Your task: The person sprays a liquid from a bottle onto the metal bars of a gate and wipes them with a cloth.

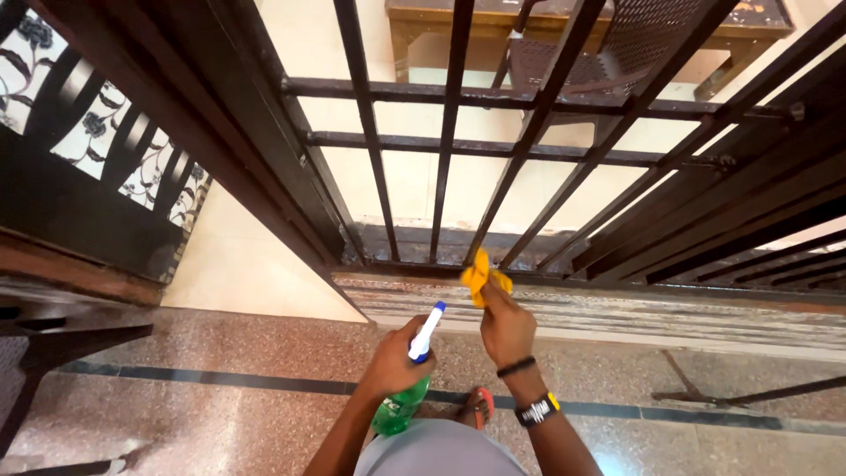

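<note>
- Gripping a green spray bottle (404,404) in the left hand (392,360), lower centre of frame; fingers closed round the neck, white-and-blue nozzle (429,328) pointing up and away toward the gate — likely held that way to aim at the bars.
- Pinching a yellow cloth (480,278) in the right hand (506,328), just above and right of the bottle; fingers shut tight on a bunched wad, cloth pressed at the foot of the dark metal gate (529,150) where the vertical bars meet the bottom rail.
- Bunched, not spread: probably gives a firm pad for working the narrow rail corner.
- Hands close together, not touching; nozzle tip just left of the cloth.
- Label on the bottle: hidden under the hand and by the angle, cannot tell shape or colour; body reads plain translucent green.
- Black band and a black watch with a yellow accent (538,409) on the right wrist.
- Striped stone threshold (670,313) running across centre right, directly under the gate.
- Speckled reddish floor (220,414) with a dark inlay line, lower frame.
- Patterned floral panel (88,132) behind dark slats, upper left.
- Perforated dark chair (643,35) beyond the bars, top of frame.
- No signs visible.
</note>
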